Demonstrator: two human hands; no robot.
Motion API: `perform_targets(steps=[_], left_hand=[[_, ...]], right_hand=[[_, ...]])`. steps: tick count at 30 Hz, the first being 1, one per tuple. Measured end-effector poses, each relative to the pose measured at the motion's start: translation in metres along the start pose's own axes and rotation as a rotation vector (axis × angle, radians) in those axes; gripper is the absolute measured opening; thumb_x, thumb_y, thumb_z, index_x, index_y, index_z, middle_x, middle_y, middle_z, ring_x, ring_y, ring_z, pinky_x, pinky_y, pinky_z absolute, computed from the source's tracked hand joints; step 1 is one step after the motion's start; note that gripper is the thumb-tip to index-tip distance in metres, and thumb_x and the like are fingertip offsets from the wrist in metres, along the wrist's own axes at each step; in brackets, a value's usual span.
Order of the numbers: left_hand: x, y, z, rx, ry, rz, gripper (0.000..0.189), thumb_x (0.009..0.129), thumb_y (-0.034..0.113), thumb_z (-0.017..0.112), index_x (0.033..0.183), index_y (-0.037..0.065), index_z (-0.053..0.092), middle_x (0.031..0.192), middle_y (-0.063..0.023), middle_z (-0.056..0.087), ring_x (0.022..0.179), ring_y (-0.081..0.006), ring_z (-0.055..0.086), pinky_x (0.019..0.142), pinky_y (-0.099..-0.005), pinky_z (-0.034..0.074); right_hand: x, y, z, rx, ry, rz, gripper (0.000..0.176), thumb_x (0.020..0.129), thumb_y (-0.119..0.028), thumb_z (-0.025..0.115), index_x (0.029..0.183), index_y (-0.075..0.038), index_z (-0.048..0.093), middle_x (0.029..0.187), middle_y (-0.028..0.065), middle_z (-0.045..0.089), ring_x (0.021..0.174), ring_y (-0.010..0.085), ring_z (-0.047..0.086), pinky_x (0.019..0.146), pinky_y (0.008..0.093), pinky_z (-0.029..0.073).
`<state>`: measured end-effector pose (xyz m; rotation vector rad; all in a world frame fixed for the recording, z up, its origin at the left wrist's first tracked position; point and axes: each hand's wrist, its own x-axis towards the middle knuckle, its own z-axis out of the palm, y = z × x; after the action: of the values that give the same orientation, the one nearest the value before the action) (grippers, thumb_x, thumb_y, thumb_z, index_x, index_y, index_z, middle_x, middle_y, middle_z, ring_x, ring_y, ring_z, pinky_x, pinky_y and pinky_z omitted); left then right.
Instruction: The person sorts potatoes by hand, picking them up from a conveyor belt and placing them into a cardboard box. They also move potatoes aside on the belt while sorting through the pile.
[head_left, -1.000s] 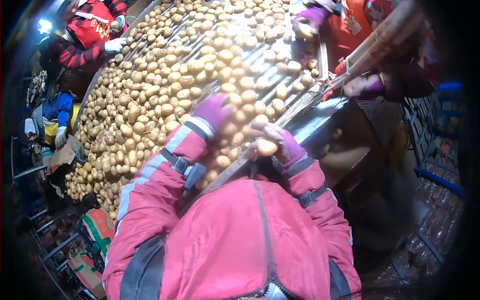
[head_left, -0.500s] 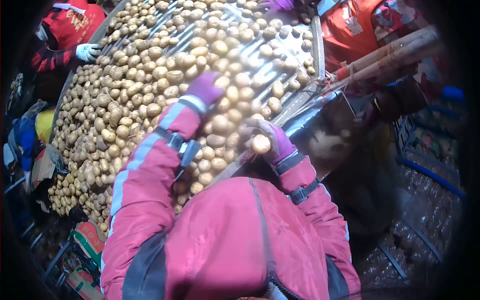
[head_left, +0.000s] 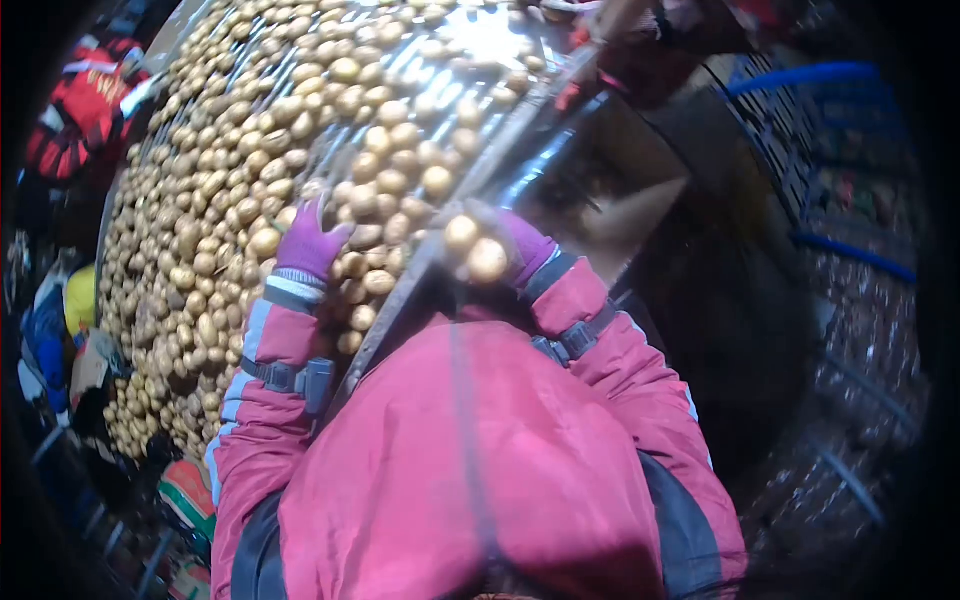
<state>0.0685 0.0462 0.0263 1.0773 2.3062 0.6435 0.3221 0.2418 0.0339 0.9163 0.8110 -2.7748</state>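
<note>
In a purple glove, my left hand [head_left: 312, 242] rests over the potato layer with its thumb spread away from its fingers. A potato [head_left: 315, 189] lies right at its fingertips, and I see nothing gripped in it. My right hand [head_left: 520, 245], also gloved in purple, is closed around two potatoes beside the sorting table's near rim [head_left: 415, 275]. One held potato [head_left: 462, 232] sits above the other potato [head_left: 487, 260]. The right fingers are partly hidden and blurred.
Potatoes [head_left: 215, 235] cover the roller table. A person in red [head_left: 95, 100] is at the far left. Right of the rim is an open-topped bin or chute [head_left: 620, 210]. Blue rails [head_left: 855, 255] stand at the right, and a red-green box [head_left: 190, 490] lies at lower left.
The view has swung to the right. My left hand has come back toward me and left over the potatoes. My right hand now shows two potatoes where one showed before.
</note>
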Motion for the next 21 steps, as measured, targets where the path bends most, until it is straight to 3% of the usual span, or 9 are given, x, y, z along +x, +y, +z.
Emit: perform_targets(steps=[2, 6, 7, 8, 11, 15, 18, 19, 21], left_hand=[[-0.001, -0.004, 0.039, 0.278, 0.025, 0.022, 0.079, 0.082, 0.036, 0.073, 0.147, 0.004, 0.042, 0.138, -0.0243, 0.053, 0.126, -0.0371, 0.054, 0.107, -0.0444, 0.043], [0.052, 0.013, 0.055, 0.113, 0.153, 0.066, 0.074, 0.086, 0.034, 0.068, 0.148, 0.003, 0.041, 0.144, -0.026, 0.048, 0.128, -0.0403, 0.053, 0.107, -0.0443, 0.042], [0.079, 0.003, 0.055, 0.029, 0.315, 0.19, 0.063, 0.088, 0.033, 0.066, 0.141, 0.003, 0.049, 0.137, -0.0246, 0.054, 0.124, -0.0399, 0.055, 0.102, -0.0446, 0.046], [0.083, 0.032, 0.038, -0.292, 0.205, -0.104, 0.057, 0.092, 0.03, 0.065, 0.139, 0.001, 0.05, 0.139, -0.026, 0.052, 0.126, -0.0385, 0.054, 0.102, -0.0436, 0.046], [0.124, -0.034, 0.033, -0.159, 0.266, 0.292, 0.05, 0.095, 0.019, 0.063, 0.14, 0.001, 0.05, 0.135, -0.0216, 0.058, 0.125, -0.029, 0.056, 0.105, -0.038, 0.046], [0.054, 0.035, 0.024, -0.09, 0.097, 0.128, 0.058, 0.091, 0.013, 0.067, 0.143, -0.004, 0.046, 0.146, -0.0211, 0.05, 0.136, -0.0282, 0.047, 0.113, -0.0376, 0.038], [0.015, 0.015, 0.043, 0.162, 0.119, 0.258, 0.061, 0.089, 0.017, 0.067, 0.144, -0.003, 0.046, 0.149, -0.0199, 0.047, 0.14, -0.0323, 0.042, 0.117, -0.0407, 0.032], [-0.004, 0.027, 0.054, 0.062, 0.062, 0.156, 0.062, 0.089, 0.02, 0.067, 0.144, -0.002, 0.046, 0.148, -0.0194, 0.048, 0.141, -0.0322, 0.04, 0.118, -0.0408, 0.03], [-0.027, 0.026, 0.075, 0.062, -0.009, 0.268, 0.064, 0.09, 0.023, 0.067, 0.144, -0.002, 0.046, 0.149, -0.0195, 0.046, 0.141, -0.034, 0.039, 0.119, -0.0408, 0.029]], right_hand=[[-0.022, 0.01, -0.025, 0.01, -0.022, 0.008, 0.058, 0.103, -0.051, 0.042, 0.12, 0.0, 0.064, 0.084, 0.0104, 0.065, 0.065, 0.021, 0.062, 0.06, 0.0319, 0.053], [-0.084, 0.025, -0.048, 0.082, 0.088, -0.058, 0.063, 0.103, -0.054, 0.041, 0.118, 0.003, 0.062, 0.08, 0.0119, 0.064, 0.062, 0.0217, 0.061, 0.057, 0.0325, 0.053], [-0.098, 0.03, -0.059, 0.108, 0.121, -0.094, 0.063, 0.103, -0.055, 0.042, 0.118, 0.003, 0.061, 0.08, 0.012, 0.064, 0.062, 0.0216, 0.061, 0.057, 0.033, 0.053], [-0.111, 0.036, -0.069, 0.133, 0.151, -0.13, 0.064, 0.103, -0.055, 0.042, 0.118, 0.004, 0.061, 0.079, 0.0121, 0.064, 0.061, 0.0216, 0.061, 0.057, 0.0335, 0.053], [-0.161, 0.049, -0.109, 0.217, 0.278, -0.244, 0.063, 0.103, -0.056, 0.041, 0.123, 0.001, 0.06, 0.079, 0.0123, 0.065, 0.061, 0.0225, 0.064, 0.053, 0.033, 0.055], [-0.243, 0.09, -0.172, 0.387, 0.453, -0.35, 0.063, 0.102, -0.057, 0.041, 0.122, 0.0, 0.06, 0.075, 0.0137, 0.065, 0.059, 0.0263, 0.063, 0.054, 0.0365, 0.055], [-0.307, 0.111, -0.197, 0.292, 0.692, -0.376, 0.064, 0.101, -0.058, 0.042, 0.119, 0.0, 0.061, 0.072, 0.014, 0.065, 0.055, 0.0244, 0.06, 0.055, 0.0345, 0.053], [-0.324, 0.118, -0.205, 0.229, 0.781, -0.369, 0.064, 0.101, -0.058, 0.042, 0.119, 0.0, 0.061, 0.073, 0.0139, 0.065, 0.056, 0.0242, 0.06, 0.055, 0.0344, 0.053], [-0.344, 0.133, -0.218, 0.127, 0.914, -0.369, 0.063, 0.101, -0.057, 0.043, 0.119, 0.0, 0.061, 0.074, 0.0139, 0.065, 0.057, 0.0239, 0.061, 0.056, 0.0342, 0.054]])
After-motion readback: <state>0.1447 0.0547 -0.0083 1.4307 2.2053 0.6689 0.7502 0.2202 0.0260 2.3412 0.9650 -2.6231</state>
